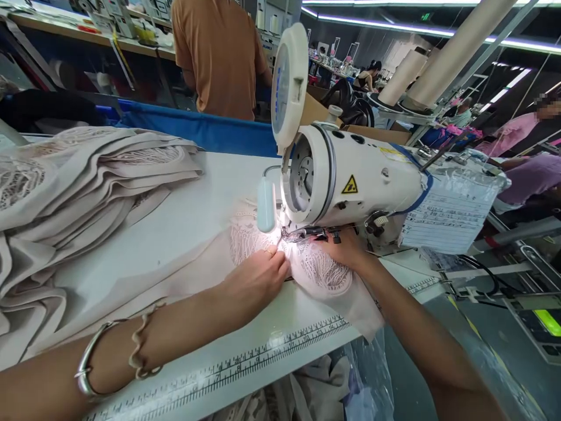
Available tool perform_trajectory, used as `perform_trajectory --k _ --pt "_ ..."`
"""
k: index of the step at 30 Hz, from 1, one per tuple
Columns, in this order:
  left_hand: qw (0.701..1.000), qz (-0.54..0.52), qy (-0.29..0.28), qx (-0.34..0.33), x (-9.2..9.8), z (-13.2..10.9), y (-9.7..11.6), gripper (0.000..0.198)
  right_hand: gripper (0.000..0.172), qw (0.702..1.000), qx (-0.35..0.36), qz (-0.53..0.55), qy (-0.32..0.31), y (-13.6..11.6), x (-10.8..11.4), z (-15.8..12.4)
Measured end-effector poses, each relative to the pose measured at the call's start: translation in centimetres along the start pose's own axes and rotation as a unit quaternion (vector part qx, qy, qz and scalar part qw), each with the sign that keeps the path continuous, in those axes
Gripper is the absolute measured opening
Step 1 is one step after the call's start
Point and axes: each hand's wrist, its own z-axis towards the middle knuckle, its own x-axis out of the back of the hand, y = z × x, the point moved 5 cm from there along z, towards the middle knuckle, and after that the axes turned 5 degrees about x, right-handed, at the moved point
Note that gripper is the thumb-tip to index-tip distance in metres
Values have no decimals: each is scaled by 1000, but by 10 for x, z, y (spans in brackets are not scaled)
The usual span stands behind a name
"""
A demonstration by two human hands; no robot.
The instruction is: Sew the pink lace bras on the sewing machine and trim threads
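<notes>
A pale pink lace garment piece (322,272) lies under the needle area of a white sewing machine (363,175), lit by a small lamp (265,204). My left hand (258,278), with a ring on one finger, pinches the fabric edge just in front of the presser foot. On the far right of the lace rests my right hand (344,248); its fingers are mostly hidden under the machine head and its attachments, so their grip does not show. Plain sheer cloth trails from the lace leftward across the white table and over its front edge on the right.
Stacked pale pink lace pieces (100,169) cover the table's left side. A printed ruler strip (245,362) runs along the front edge. More cloth (307,386) hangs below it. Behind stand a blue fabric barrier (197,131) and a person in a brown shirt (219,52). Thread cones (403,76) rise at right.
</notes>
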Motion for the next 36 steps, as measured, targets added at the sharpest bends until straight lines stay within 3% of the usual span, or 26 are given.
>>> perform_trajectory --k 2,4,7,14,21,29,36 --pt "999 -28 12 31 1 0 1 32 22 1000 -14 -17 -2 2 -2 4" --pt "999 -7 -13 35 -2 1 3 24 20 999 -16 -30 -15 2 -4 5" --pt "998 43 -39 31 -5 0 2 31 25 998 14 -36 -51 -3 -4 3" --pt "997 7 50 61 -9 -8 -15 54 62 985 151 31 -77 -35 9 -5" --pt "994 -32 54 85 -11 -7 -27 53 69 982 174 20 -69 -39 4 -7" --pt "984 -153 74 50 -7 -4 -55 46 60 985 148 12 -89 -47 7 -6" --pt "979 -171 106 26 -3 -1 -64 37 41 985 129 24 -111 -48 0 -5"
